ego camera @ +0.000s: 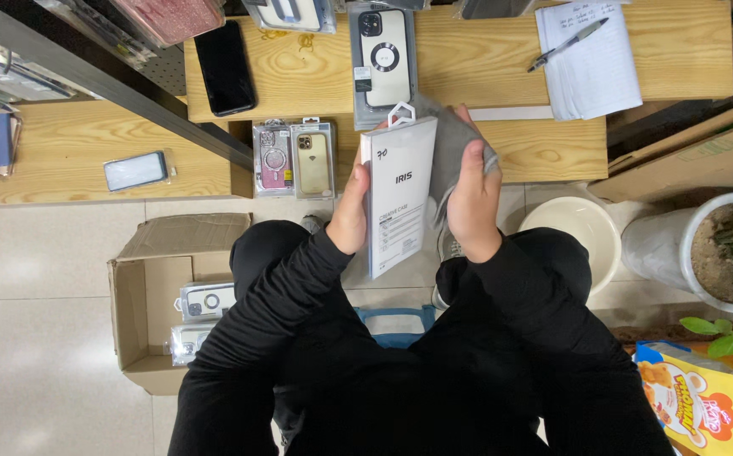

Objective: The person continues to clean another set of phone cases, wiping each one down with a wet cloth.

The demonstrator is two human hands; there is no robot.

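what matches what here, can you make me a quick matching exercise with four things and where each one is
Things:
1. white flat box
2. grey cloth
3. pen
4. cardboard box

Places:
A. on the floor beside the person's left leg
B. lying on a white notepad on the bench
C. held upright by the left hand
D. gripped in the right hand

Pairs: 1-C, 2-D, 3-B, 4-A
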